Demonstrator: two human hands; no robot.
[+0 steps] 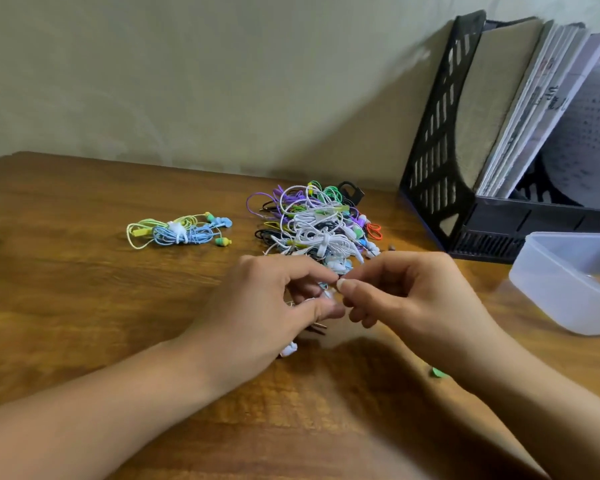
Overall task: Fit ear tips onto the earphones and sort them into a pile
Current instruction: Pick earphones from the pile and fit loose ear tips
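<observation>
My left hand (267, 306) grips a white earphone set (328, 293) just above the wooden table; its other earbud (289, 349) pokes out below my palm and its plug (318, 325) shows under my fingers. My right hand (409, 299) meets the left at the fingertips and pinches something tiny against the white earbud; that piece is hidden by my fingers. Behind my hands lies a tangled heap of earphones (317, 221) in white, purple, green and black. A small pile of blue and yellow-green earphones (179, 232) lies apart at the left.
A translucent plastic box (568, 282) stands at the right edge. A black file rack (465, 161) with papers stands at the back right against the wall. A small green piece (439, 372) lies on the table (84, 289) beside my right wrist.
</observation>
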